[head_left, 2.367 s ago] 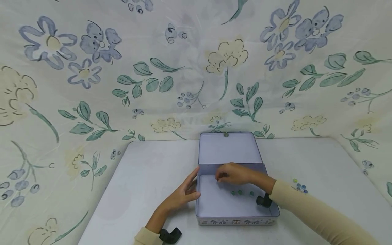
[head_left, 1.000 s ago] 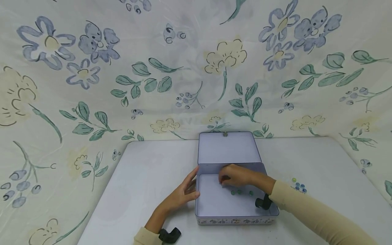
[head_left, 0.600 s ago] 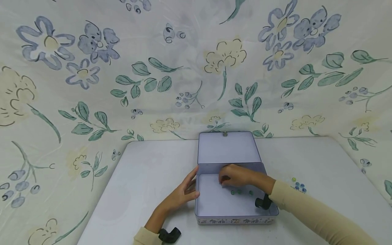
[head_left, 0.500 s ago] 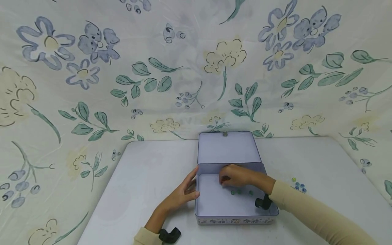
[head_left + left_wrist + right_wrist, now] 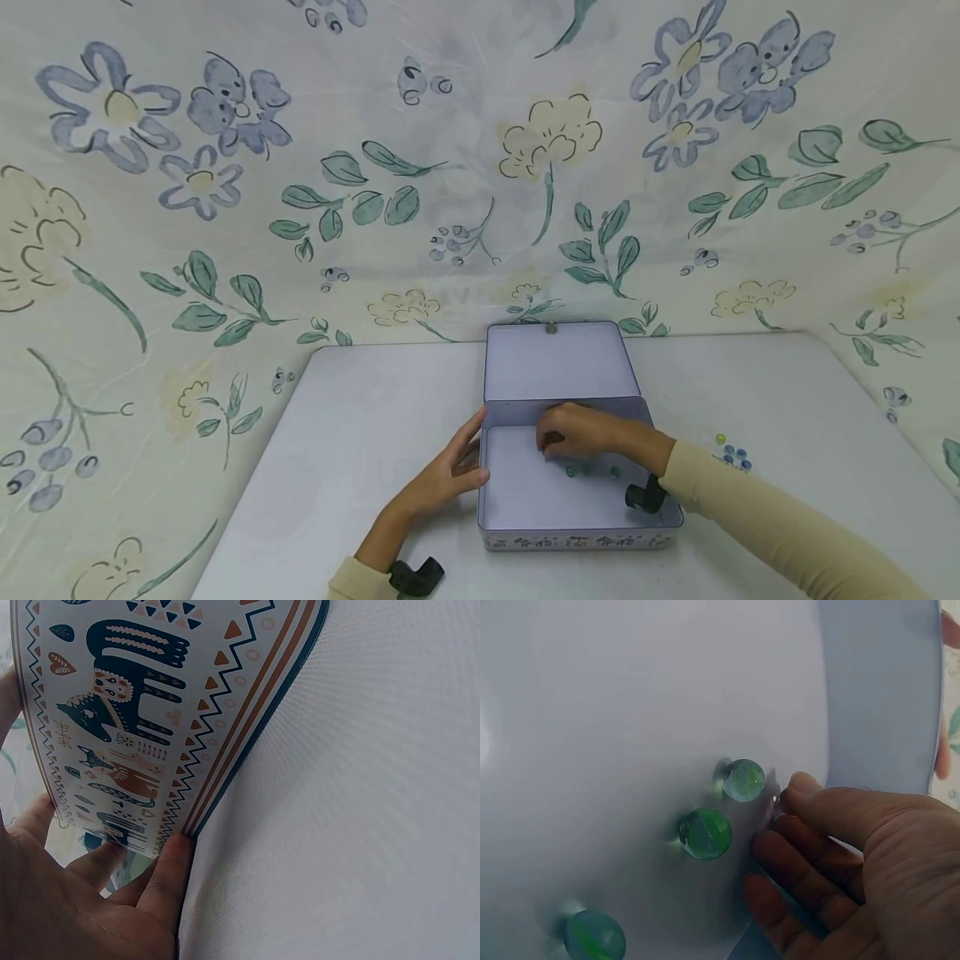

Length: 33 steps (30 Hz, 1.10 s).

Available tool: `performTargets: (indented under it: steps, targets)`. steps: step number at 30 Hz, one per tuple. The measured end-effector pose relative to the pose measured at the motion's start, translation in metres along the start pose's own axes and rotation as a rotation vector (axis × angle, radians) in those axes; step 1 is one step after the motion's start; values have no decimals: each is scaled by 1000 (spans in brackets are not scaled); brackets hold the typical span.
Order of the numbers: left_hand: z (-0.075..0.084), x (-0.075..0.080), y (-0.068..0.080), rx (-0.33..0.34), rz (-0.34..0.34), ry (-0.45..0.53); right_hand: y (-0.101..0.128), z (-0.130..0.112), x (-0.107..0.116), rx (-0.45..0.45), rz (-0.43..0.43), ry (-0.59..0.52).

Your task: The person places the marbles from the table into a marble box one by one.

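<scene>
A lidded tin box (image 5: 577,542) stands open on the table, pale lilac inside, with patterned outer sides. My left hand (image 5: 442,483) rests against its left side with extended fingers. In the left wrist view, the thumb (image 5: 169,874) touches the printed wall near its bottom edge. Inside the box, my right hand (image 5: 581,429) is low near the back left, thumb and index finger pinching a small glassy thing, apparently a marble, mostly hidden. Beside those fingers lie three green marbles: a pale one (image 5: 744,780), a brighter one (image 5: 706,834) and a bluish-green one (image 5: 594,936).
On the white table (image 5: 375,400), right of the box, lie a yellow-green marble (image 5: 721,438) and several blue marbles (image 5: 741,454), close to the right sleeve. The raised lid (image 5: 562,362) leans back toward the floral cloth (image 5: 450,208) behind the table.
Since the earliest frame my right hand has shifted slightly to the right and nearer inside the box, then stayed put. The left hand and the green marbles have kept their places.
</scene>
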<state>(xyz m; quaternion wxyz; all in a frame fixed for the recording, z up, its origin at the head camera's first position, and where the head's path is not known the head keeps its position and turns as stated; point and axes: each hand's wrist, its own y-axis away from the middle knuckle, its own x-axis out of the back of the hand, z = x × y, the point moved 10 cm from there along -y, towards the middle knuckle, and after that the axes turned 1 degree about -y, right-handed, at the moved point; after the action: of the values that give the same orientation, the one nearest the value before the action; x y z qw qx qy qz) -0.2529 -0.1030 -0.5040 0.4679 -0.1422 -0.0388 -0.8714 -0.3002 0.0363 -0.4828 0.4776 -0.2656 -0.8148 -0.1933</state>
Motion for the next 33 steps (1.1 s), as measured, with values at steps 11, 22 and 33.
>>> performTargets:
  steps: [11,22,33]
  targets:
    - [1,0,1,9,-2,4,-1,-1,1,-3,-9,1]
    - [0,0,1,8,-4,4,0,-3,0,-12,-15,-1]
    - [-1,1,0,11,8,-10,1,-3,1,-9,-11,4]
